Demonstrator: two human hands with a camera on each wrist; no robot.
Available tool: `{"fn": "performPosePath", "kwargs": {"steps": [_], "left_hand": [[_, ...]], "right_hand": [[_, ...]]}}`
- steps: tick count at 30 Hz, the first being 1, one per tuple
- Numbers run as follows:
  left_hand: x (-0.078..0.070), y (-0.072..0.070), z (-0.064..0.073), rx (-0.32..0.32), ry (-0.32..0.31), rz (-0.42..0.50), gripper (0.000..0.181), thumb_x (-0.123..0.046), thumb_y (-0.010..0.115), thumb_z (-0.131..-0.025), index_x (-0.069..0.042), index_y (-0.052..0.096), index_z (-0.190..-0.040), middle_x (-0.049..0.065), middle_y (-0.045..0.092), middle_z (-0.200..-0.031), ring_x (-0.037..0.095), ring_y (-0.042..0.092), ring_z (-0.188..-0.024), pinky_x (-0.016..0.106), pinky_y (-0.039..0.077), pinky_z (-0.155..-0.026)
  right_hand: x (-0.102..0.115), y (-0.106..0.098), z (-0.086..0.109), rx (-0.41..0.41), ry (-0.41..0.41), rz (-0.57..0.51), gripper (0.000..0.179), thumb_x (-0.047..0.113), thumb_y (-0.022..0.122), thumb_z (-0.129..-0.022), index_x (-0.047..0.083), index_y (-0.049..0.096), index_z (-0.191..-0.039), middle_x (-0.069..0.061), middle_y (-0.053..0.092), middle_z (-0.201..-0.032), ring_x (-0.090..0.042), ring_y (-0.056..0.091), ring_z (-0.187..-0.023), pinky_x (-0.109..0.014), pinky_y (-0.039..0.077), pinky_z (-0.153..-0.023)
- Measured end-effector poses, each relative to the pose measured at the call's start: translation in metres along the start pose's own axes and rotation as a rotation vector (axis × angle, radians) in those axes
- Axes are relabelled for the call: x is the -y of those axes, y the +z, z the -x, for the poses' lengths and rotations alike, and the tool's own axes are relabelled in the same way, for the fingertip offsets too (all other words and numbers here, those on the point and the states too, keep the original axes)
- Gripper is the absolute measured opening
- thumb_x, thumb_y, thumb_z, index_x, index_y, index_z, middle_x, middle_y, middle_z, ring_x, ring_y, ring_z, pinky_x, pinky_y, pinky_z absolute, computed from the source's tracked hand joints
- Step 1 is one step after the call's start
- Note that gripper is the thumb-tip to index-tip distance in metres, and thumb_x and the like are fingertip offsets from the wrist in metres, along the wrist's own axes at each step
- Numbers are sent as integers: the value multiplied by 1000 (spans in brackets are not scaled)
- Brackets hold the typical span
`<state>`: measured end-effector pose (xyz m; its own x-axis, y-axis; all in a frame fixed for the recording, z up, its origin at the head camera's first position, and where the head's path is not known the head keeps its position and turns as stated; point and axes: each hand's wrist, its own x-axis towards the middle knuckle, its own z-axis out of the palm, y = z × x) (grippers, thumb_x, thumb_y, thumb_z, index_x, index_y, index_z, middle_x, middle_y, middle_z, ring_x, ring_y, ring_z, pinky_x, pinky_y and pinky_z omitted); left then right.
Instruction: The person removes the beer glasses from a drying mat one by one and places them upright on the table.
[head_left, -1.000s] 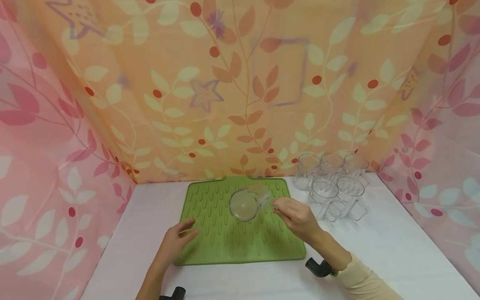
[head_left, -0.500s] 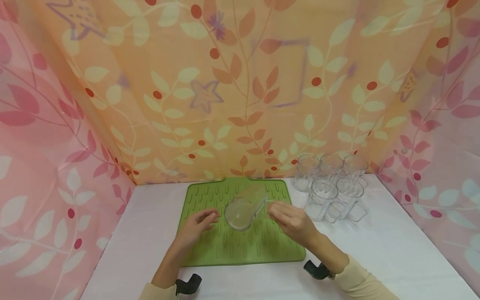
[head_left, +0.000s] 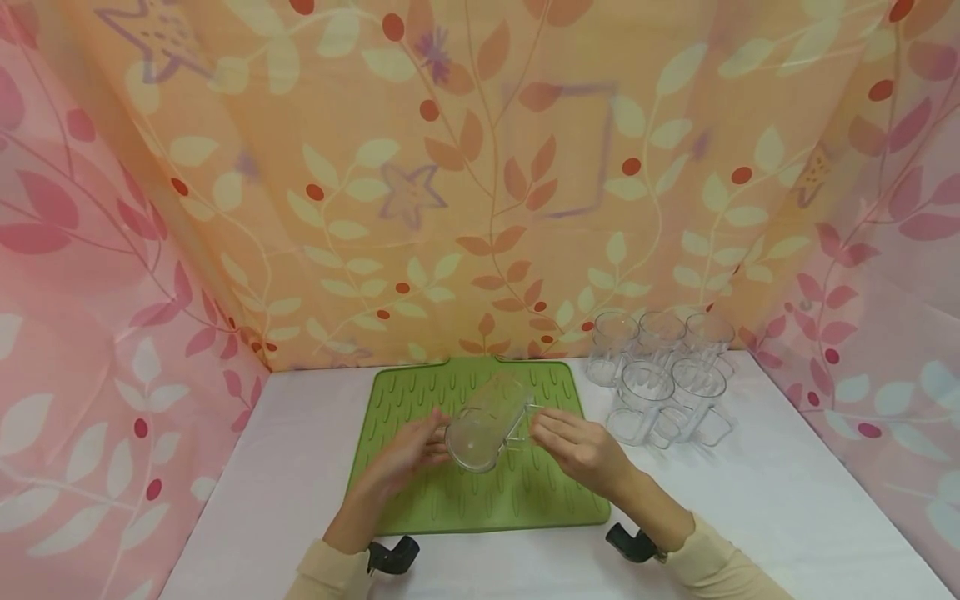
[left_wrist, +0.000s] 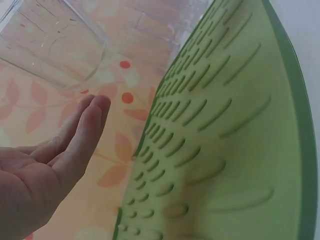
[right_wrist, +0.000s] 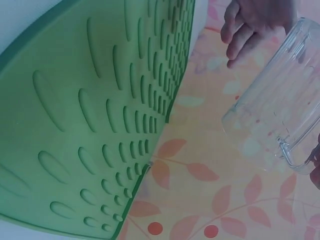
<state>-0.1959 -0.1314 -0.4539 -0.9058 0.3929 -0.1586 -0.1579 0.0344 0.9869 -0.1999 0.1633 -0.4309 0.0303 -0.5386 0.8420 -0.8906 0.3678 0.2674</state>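
A clear glass mug [head_left: 487, 425] is held tilted above the green ribbed mat [head_left: 420, 500]. My right hand [head_left: 581, 448] pinches its handle from the right; only fingertips [right_wrist: 315, 172] show at the edge of the right wrist view. On the mug's other side is my left hand [head_left: 408, 450], fingers extended and lightly bent, close to the glass. In the left wrist view the left hand [left_wrist: 55, 160] lies below the mug [left_wrist: 55, 45]; a gap shows between them. Whether any finger touches the glass farther round, I cannot tell.
Several clear glass mugs [head_left: 648, 383] stand grouped at the table's back right, beside the mat. A white cloth [head_left: 292, 467] covers the table. Patterned orange fabric [head_left: 337, 250] hangs behind, with pink fabric on both sides.
My left hand has moved right and up to the mug's side. The mug has come slightly nearer and tilted differently, with my right hand still on its handle.
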Motion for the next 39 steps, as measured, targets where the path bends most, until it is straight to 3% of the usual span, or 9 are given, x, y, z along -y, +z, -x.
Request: {"fn": "performPosePath", "kwargs": {"steps": [8, 15, 17, 23, 30, 39], "left_hand": [[2, 4, -7, 150, -100, 225, 86, -61, 29, -99, 15, 39, -138, 2, 72, -103, 12, 71, -95, 27, 58, -88], [6, 9, -12, 303, -168, 378, 77, -57, 20, -102, 3, 18, -152, 3, 68, -115, 15, 67, -106, 30, 56, -93], [8, 11, -13, 326, -192, 406, 79, -57, 21, -102, 4, 16, -151, 3, 70, -113, 14, 68, -105, 30, 56, -92], [11, 18, -15, 323, -258, 420, 86, -58, 30, -101, 15, 18, -145, 0, 73, -102, 9, 69, -98, 26, 58, -85], [11, 20, -16, 262, -279, 431, 81, -55, 33, -102, 14, 21, -144, -1, 73, -97, 9, 70, -93, 26, 59, -80], [11, 21, -18, 243, -271, 443, 78, -53, 35, -102, 10, 20, -145, -1, 71, -96, 9, 70, -92, 26, 60, -79]], "right_hand": [[1, 4, 3, 0, -76, 44, 27, 5, 51, -100, 1, 75, -89, -11, 75, -86, -25, 73, -79, -30, 61, -68], [3, 5, 6, 40, -112, 79, 28, 2, 49, -99, 2, 75, -90, -9, 76, -87, -22, 73, -81, -29, 61, -72], [4, 6, 7, 51, -117, 89, 28, 2, 49, -99, 2, 75, -90, -8, 76, -88, -21, 73, -82, -28, 61, -73], [8, 9, 11, 63, -100, 96, 31, 2, 46, -100, 3, 75, -90, -8, 76, -88, -20, 73, -83, -28, 61, -75], [10, 10, 13, 74, -64, 75, 30, 4, 47, -101, 3, 75, -92, -7, 76, -89, -20, 73, -84, -29, 61, -76], [11, 10, 11, 111, 35, 35, 29, 13, 47, -103, 6, 74, -92, -7, 75, -90, -21, 73, -85, -29, 61, -76]]}}
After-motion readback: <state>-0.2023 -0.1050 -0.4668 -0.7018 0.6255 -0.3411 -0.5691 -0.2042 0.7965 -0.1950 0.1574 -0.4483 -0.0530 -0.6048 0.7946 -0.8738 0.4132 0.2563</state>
